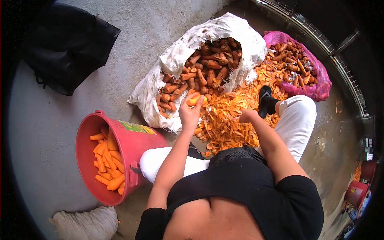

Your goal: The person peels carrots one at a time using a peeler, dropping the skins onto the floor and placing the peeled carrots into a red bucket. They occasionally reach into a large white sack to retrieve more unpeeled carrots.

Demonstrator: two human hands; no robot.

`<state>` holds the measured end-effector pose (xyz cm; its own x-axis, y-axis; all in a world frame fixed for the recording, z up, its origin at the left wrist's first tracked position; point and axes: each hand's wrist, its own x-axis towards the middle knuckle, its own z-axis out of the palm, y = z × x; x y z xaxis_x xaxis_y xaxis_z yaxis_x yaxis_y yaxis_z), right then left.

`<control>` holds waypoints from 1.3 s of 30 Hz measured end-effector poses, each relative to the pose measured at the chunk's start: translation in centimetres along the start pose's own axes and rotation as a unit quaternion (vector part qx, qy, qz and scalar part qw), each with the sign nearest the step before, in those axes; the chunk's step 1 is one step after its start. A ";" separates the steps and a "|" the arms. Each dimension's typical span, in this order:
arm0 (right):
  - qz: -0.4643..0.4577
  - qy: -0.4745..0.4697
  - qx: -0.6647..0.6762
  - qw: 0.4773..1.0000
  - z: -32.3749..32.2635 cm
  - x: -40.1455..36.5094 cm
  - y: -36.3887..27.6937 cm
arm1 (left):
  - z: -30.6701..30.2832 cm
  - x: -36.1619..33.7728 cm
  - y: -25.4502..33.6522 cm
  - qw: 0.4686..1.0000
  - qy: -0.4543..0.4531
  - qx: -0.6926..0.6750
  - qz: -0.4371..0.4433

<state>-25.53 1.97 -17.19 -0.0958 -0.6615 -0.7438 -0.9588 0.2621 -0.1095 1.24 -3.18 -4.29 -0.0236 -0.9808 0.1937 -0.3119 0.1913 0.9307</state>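
In the middle of the head view, my left hand [189, 113] is closed around a carrot [198, 101], whose bright orange flesh shows past the fingers. My right hand [249, 116] is curled to the right of it, apart from the carrot. Something thin seems to stick out of that fist toward the left, too small to make out. Beneath both hands lies a heap of orange carrot peelings [230, 127]. Just beyond is a torn white sack [149, 93] full of unpeeled carrots [212, 64].
Left of my knee, a tilted red bucket [140, 140] holds peeled carrots [109, 160]. A pink mesh sack [322, 83] of carrots lies far right. Black cloth [70, 46] hangs at the wall; a whitish sack [86, 225] is at lower left. A drain grate [320, 38] curves along the right.
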 end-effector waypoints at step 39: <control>-0.226 0.367 0.294 0.853 -3.1 -12.8 -11.4 | -4.6 -2.9 0.2 0.950 -0.063 0.296 0.070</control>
<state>-14.21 5.26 -4.32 -0.1012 -0.9936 0.0510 -0.6625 0.0291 -0.7485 5.62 -0.09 -3.24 -0.2065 -0.9513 0.2289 -0.7764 0.3017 0.5533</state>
